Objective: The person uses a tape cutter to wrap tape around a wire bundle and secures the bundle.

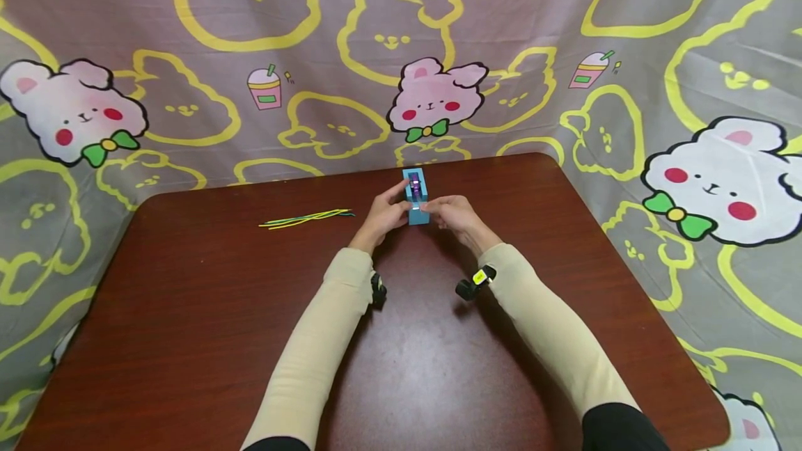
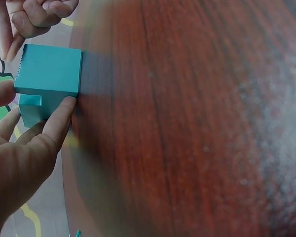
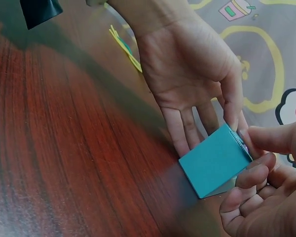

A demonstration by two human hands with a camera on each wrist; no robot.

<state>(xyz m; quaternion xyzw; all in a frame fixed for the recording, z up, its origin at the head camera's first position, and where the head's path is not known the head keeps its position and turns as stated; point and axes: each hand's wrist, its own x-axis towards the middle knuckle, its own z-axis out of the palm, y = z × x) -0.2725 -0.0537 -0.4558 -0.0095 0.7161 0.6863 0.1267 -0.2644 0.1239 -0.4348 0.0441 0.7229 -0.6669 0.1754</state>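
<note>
Here, an oblong light-blue box-shaped tape dispenser, apparently plastic, with a purple core in its upper opening, lies between two hands at the upper centre of the head view. Its long axis runs nearly bottom to top, the far end leaning slightly left. The dispenser lies to the right of the left hand and to the left of the right hand. Neither hand is clearly nearer, since both reach its near end.

The left hand grasps the dispenser, fingers along its left flank and thumb at the top of the near end. The right hand's fingers are bent, with the thumb tip at the fine-toothed cutting edge, seen right of centre in the right wrist view; whether a thin strip is pinched there cannot be told. This edge crosses the top of the square end face and sets the relation on which a pull would probably turn.

The far end stands near the upper edge of the reddish-brown wooden table, leaving little room upward. A broader stretch of tabletop extends toward the lower centre, between the forearms. Thin yellow and green strands lie at left of centre, well apart from the dispenser.
</note>
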